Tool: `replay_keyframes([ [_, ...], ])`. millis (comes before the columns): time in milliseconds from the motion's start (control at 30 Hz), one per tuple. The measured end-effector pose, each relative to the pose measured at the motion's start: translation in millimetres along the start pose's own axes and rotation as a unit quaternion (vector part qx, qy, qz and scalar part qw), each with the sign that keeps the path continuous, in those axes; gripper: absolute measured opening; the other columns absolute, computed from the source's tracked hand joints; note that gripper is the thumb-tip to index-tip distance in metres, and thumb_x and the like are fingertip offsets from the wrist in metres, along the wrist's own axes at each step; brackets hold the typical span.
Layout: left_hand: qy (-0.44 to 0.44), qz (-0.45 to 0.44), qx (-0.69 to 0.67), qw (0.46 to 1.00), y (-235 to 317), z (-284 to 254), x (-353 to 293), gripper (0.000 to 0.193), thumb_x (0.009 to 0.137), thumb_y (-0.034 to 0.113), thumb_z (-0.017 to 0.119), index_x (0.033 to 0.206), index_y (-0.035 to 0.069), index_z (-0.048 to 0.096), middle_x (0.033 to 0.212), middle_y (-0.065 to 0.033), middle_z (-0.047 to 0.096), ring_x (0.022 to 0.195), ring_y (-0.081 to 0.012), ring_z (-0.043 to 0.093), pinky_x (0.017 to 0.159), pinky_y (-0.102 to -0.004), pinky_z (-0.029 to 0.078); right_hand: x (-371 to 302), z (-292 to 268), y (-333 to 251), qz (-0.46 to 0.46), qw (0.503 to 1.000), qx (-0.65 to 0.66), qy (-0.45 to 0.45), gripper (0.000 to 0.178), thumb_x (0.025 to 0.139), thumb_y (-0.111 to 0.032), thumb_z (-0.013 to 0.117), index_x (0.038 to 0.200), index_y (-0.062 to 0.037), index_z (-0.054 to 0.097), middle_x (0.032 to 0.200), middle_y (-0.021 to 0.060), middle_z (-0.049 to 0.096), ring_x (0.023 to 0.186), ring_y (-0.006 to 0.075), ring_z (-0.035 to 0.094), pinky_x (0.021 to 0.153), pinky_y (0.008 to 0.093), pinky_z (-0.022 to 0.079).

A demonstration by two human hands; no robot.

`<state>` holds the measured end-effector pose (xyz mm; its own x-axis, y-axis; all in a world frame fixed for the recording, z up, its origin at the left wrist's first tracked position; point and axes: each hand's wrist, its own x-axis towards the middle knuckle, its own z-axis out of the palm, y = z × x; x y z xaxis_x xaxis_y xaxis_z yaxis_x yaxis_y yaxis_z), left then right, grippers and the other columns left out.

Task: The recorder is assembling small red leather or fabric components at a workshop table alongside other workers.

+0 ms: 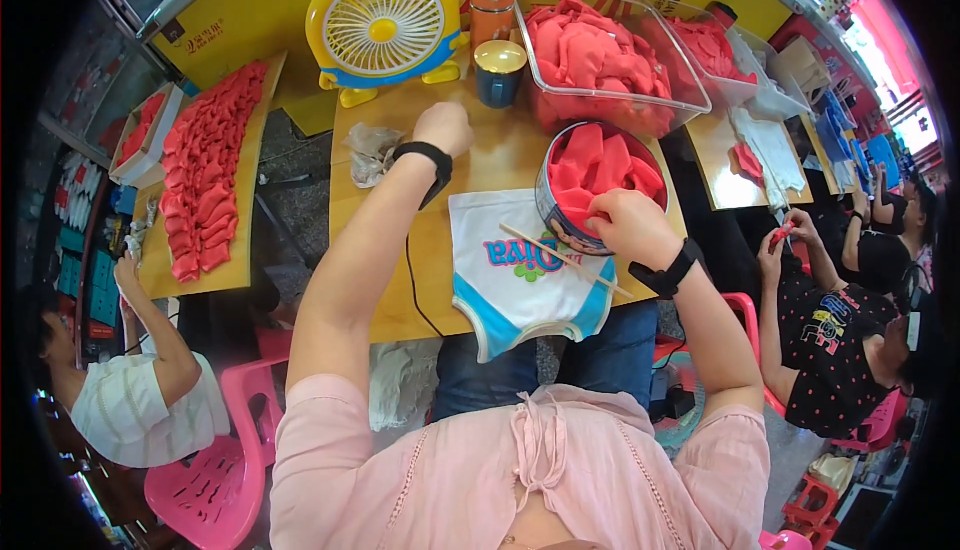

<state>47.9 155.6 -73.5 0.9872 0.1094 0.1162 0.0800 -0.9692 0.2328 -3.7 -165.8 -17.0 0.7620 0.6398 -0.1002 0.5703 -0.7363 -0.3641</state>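
Note:
My left hand (443,130) is curled closed over the table, between a crumpled clear plastic bag (372,150) and a dark blue cup (498,75) with a gold-coloured inside. Its fingertips are hidden, so what they hold, if anything, cannot be seen. My right hand (632,227) reaches over the near rim of a round tin (552,212) and pinches one of its soft red pieces (603,167). Between my arms, a white cloth with blue corners (515,295) hangs over the table's near edge. A thin wooden stick (565,261) lies slantwise across it.
Behind stand a yellow cartoon fan (383,30), an orange bottle (492,8) and a clear tub (625,108) heaped with red pieces. A black cord (412,280) crosses the table. Red pieces cover a left-hand table (258,230). Other people sit on both sides.

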Motion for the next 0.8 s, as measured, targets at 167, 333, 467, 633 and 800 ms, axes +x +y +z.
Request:
replay_keyframes([
  [167, -0.072, -0.147, -0.411, 0.897, -9, -46, -33, 0.018, 0.081, 0.010, 0.054, 0.089, -0.003, 0.064, 0.078, -0.0139, 0.068, 0.079, -0.0226, 0.070, 0.077, -0.0328, 0.057, -4, -5, 4, -0.038, 0.995, 0.053, 0.073, 0.024, 0.082, -0.021, 0.071, 0.095, -0.0015, 0.073, 0.088, 0.0216, 0.069, 0.088, 0.0366, 0.068, 0.078, 0.0455, 0.053],
  [333, -0.092, -0.066, -0.835, 0.539, 23, -80, -115, 0.024, 0.096, 0.010, 0.054, 0.116, -0.002, 0.059, 0.099, -0.0068, 0.068, 0.089, -0.0175, 0.068, 0.081, -0.0333, 0.056, -13, -12, -15, -0.053, 0.981, 0.022, 0.183, 0.033, 0.083, -0.020, 0.073, 0.110, -0.0009, 0.069, 0.099, 0.0201, 0.069, 0.091, 0.0356, 0.067, 0.080, 0.0420, 0.054],
  [467, -0.036, -0.024, -0.841, 0.539, 43, -76, -149, 0.026, 0.104, 0.019, 0.052, 0.118, -0.001, 0.061, 0.099, -0.0087, 0.069, 0.089, -0.0162, 0.068, 0.082, -0.0314, 0.055, -20, -5, -65, -0.100, 0.955, 0.101, 0.261, 0.040, 0.085, -0.021, 0.074, 0.118, 0.0004, 0.064, 0.108, 0.0153, 0.068, 0.091, 0.0274, 0.066, 0.077, 0.0364, 0.053],
  [633, 0.033, 0.028, -0.807, 0.588, 83, -61, -172, 0.026, 0.103, 0.020, 0.057, 0.120, 0.000, 0.062, 0.100, -0.0066, 0.068, 0.090, -0.0125, 0.065, 0.082, -0.0271, 0.053, -15, 52, -97, -0.029, 0.836, 0.540, 0.094, 0.033, 0.088, -0.008, 0.072, 0.118, 0.0012, 0.063, 0.086, 0.0010, 0.067, 0.070, 0.0034, 0.058, 0.060, 0.0206, 0.046],
  [800, 0.081, 0.047, -0.626, 0.775, 84, -42, -194, 0.024, 0.095, 0.013, 0.065, 0.116, 0.002, 0.065, 0.109, -0.0081, 0.065, 0.096, -0.0167, 0.063, 0.081, -0.0268, 0.050, -24, 63, -87, 0.021, 0.743, 0.665, 0.071, 0.016, 0.098, -0.018, 0.064, 0.097, -0.0035, 0.059, 0.077, 0.0025, 0.063, 0.057, 0.0067, 0.057, 0.046, 0.0207, 0.043],
])
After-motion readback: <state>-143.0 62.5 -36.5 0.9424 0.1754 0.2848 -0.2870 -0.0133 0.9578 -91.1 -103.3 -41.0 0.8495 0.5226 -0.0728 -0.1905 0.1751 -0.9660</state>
